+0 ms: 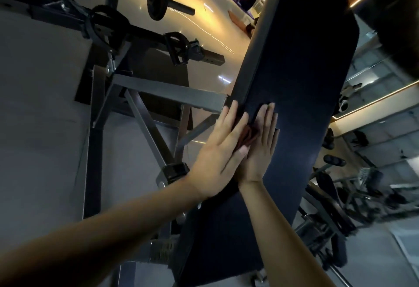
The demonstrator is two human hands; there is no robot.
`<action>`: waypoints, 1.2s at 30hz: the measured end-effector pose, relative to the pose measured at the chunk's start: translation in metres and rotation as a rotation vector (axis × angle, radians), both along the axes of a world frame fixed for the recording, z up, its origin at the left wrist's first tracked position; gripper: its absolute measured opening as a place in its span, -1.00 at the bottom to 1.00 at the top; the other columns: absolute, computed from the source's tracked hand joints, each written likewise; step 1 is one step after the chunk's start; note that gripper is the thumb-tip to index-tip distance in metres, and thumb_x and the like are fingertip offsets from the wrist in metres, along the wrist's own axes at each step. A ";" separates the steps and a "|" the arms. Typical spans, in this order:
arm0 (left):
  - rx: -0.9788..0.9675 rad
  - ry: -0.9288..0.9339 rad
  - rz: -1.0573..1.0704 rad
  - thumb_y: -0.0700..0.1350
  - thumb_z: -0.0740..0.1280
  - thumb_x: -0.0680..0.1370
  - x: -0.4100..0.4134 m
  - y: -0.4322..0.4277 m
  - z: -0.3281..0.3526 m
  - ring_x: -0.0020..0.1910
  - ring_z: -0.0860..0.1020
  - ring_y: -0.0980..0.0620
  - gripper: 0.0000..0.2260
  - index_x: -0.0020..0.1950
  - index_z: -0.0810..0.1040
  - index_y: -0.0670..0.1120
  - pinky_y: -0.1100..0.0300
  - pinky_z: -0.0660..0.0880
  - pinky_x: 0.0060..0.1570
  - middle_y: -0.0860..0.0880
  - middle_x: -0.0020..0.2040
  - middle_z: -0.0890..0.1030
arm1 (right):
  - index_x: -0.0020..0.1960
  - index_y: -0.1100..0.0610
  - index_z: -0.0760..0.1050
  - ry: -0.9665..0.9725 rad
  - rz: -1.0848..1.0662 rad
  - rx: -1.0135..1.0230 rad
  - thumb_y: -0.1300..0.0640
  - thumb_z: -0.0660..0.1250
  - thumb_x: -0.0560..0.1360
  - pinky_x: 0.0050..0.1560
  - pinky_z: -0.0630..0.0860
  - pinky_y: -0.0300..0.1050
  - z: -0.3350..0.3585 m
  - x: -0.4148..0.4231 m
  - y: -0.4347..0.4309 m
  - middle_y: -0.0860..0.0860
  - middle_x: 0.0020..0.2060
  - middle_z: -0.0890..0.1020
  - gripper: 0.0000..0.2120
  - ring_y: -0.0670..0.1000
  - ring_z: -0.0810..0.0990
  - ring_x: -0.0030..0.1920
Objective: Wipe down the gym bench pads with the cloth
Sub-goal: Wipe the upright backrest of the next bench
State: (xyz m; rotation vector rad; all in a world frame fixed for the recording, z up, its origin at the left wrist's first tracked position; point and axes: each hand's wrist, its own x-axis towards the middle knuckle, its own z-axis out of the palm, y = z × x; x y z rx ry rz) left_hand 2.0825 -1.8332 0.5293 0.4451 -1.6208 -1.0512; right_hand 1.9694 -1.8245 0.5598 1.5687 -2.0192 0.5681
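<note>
Presses reddish cloth [248, 136] against dark bench pad [294, 71] with left hand [217, 153] and right hand [260, 148], both flat, fingers straight, not curled.

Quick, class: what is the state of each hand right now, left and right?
Left hand: open, straight fingers pressing the cloth against the bench pad.
Right hand: open, flat on the same cloth.

The left forearm [113, 225] and the right forearm [278, 225] are bare along their whole visible length (from the frame's lower edge up to the wrists). The left hand [217, 153] and the right hand [260, 150] are bare as well, with long, slender fingers and short nails
</note>
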 end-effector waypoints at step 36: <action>0.303 0.158 -0.086 -0.05 0.07 0.67 -0.017 -0.029 0.004 0.58 -0.11 0.13 -0.52 0.55 -0.05 0.02 0.38 -0.08 0.49 0.06 0.61 -0.07 | 0.57 0.17 -0.02 -0.031 0.049 -0.085 -0.04 -0.17 0.68 0.56 -0.15 -0.14 -0.005 -0.004 0.000 0.02 0.56 0.07 -0.47 -0.14 -0.09 0.57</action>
